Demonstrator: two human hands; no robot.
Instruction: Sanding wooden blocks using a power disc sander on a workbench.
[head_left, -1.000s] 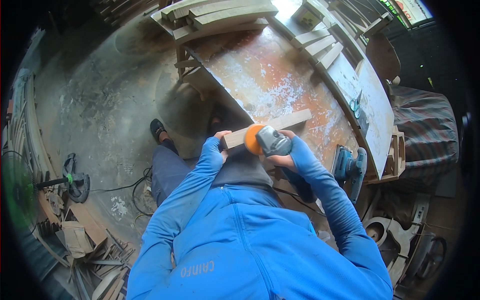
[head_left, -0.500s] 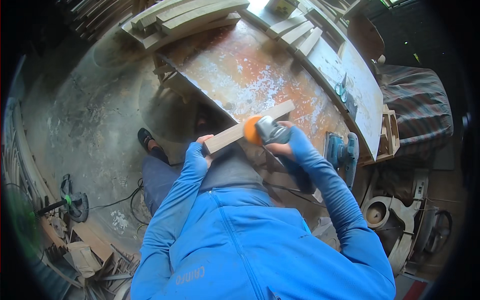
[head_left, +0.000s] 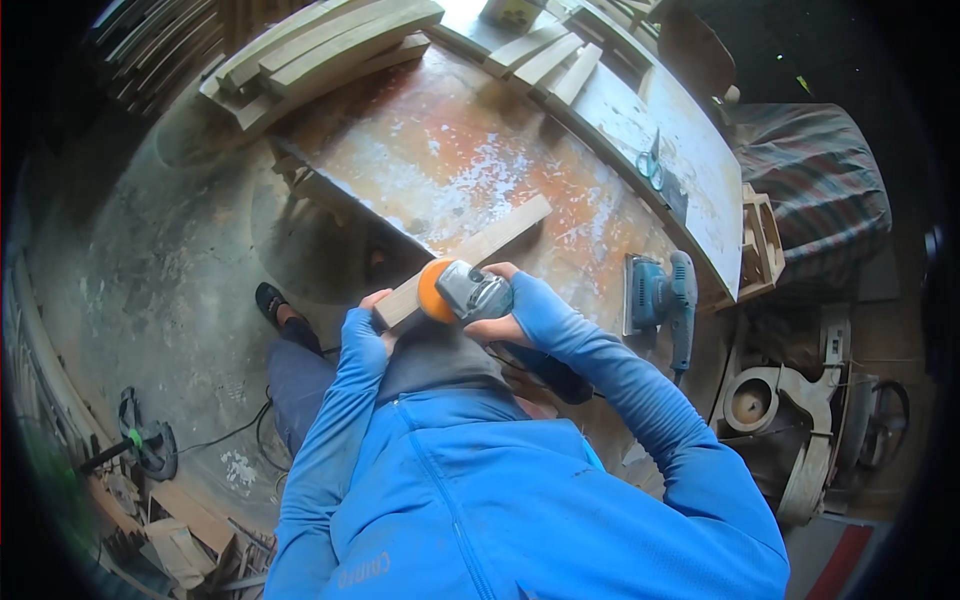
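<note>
My right hand [head_left: 503,312] is closed round the grey body of an angle grinder [head_left: 474,291] fitted with an orange round sanding disc [head_left: 434,290]. The disc lies against the side of a pale wooden bar [head_left: 500,229], close to its near end. My left hand [head_left: 376,318] grips that near end, thumb on top, some of its fingers hidden beneath. From there the bar slants up to the right, its far end over the worn workbench [head_left: 370,150].
A blue-green electric sander [head_left: 660,295] stands on the bench's right side. Scissors [head_left: 651,165] and several wooden strips [head_left: 545,60] lie on a raised white board [head_left: 700,150]. Curved wooden pieces [head_left: 340,45] are stacked at the far left. A cable [head_left: 215,437] crosses the floor at left.
The sanding disc has slid along the bar from its middle toward its near end and my left hand. The whole view has shifted, so the bench and tools appear farther left.
</note>
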